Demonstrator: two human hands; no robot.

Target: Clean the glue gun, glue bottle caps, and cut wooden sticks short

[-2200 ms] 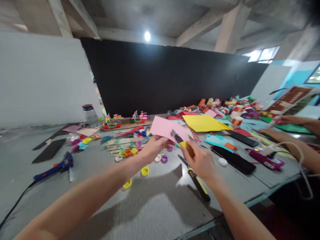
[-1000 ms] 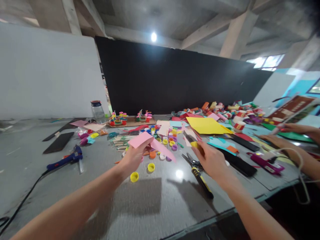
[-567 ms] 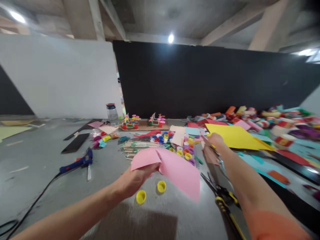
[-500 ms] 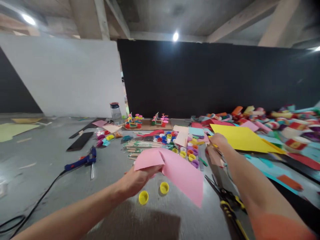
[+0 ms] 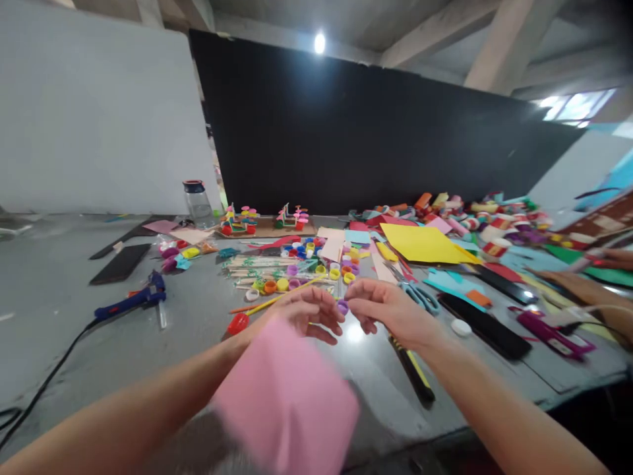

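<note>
My left hand (image 5: 310,310) is over the middle of the table, its fingers spread and curved with nothing between them. A blurred sheet of pink paper (image 5: 289,402) hangs below it, in front of my left wrist, and no fingers grip it. My right hand (image 5: 383,307) faces it with loosely bent fingers, also holding nothing. Between the fingertips lies a purple ring-like cap (image 5: 343,307). Under my right wrist is a tool with black-and-yellow handles (image 5: 414,371), its front hidden. Blue-handled scissors (image 5: 420,297) lie just beyond my right hand.
A blue glue gun (image 5: 129,303) with a trailing cord lies left. Coloured caps (image 5: 335,273) and wooden sticks (image 5: 262,265) spread beyond my hands. Yellow paper (image 5: 425,244) lies right, near a black strip (image 5: 487,326). Another person's hand (image 5: 578,290) is at far right.
The pink paper has left my left hand and dropped toward me. My right hand has come back from beside the yellow paper to face my left. The view has turned right.
</note>
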